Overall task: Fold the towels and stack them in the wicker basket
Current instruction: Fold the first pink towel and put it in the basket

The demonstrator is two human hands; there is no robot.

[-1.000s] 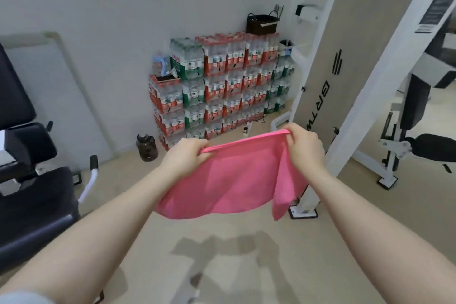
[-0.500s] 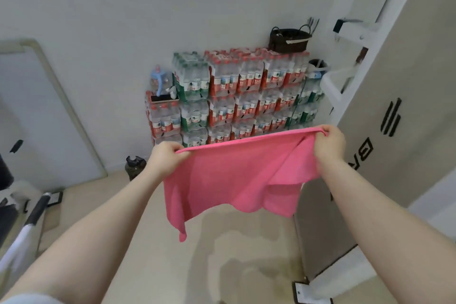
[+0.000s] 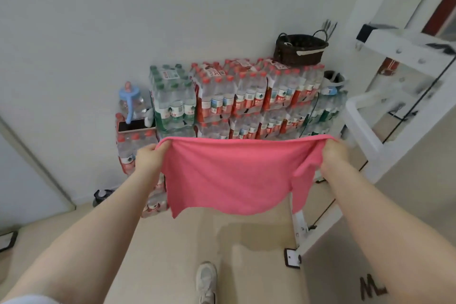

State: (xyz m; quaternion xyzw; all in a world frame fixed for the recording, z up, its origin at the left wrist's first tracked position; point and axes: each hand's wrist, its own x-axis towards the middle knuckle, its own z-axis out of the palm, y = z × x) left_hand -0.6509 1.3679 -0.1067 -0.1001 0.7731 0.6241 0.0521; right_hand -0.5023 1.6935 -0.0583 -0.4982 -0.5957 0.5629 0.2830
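Holding pink towel (image 3: 229,175) stretched mid-air, left hand (image 3: 150,158) and right hand (image 3: 333,155) each pinching a top corner.
Head view: wicker basket (image 3: 299,50) sits on the water bottle packs (image 3: 246,99), well apart. Risk: right corner bunched, fold likely skews. Bottle labels unreadable; floor lettering partly cut off.

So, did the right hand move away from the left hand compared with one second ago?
Yes. The right hand now holds the pink towel farther from the left hand, stretching its top edge across the stacked water bottles.
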